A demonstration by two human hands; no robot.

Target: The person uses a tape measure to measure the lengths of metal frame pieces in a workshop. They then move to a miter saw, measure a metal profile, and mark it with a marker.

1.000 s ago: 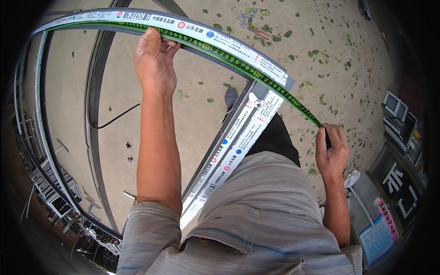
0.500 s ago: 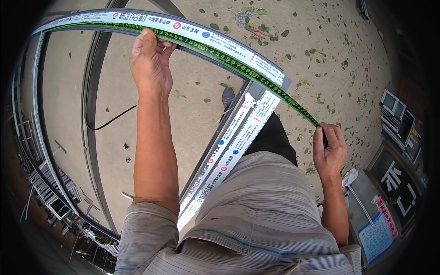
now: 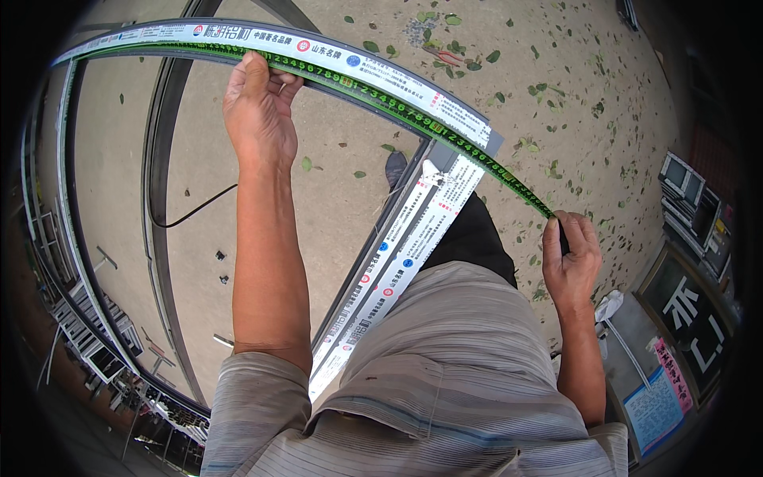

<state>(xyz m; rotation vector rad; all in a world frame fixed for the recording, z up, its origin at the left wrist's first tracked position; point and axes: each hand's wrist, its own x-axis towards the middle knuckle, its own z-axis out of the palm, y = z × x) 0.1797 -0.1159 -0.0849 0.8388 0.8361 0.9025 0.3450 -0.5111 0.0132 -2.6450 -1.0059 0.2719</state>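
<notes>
A green tape measure blade (image 3: 378,96) with black markings lies along the near edge of a frame bar (image 3: 389,67) covered in white printed film. My left hand (image 3: 261,115) is closed on that edge, its thumb pressing the blade and its fingers curled underneath. Past the bar's right end the blade slopes down to my right hand (image 3: 574,266), which pinches it between thumb and fingers; a dark object, possibly the case, shows partly in that palm. A second film-covered bar (image 3: 405,238) meets the first at the corner and runs toward my body, with a white scrap (image 3: 433,172) at the joint.
A dark curved bar (image 3: 157,175) and a black cable (image 3: 199,208) are at the left. Stacked metal frames (image 3: 102,350) stand farther left, others (image 3: 690,199) at the right near a dark signboard (image 3: 683,318). Red-handled pliers (image 3: 447,57) and leaves lie on the ground.
The frame bar and the blade have shifted very slightly left. Both hands keep nearly the same places and grips.
</notes>
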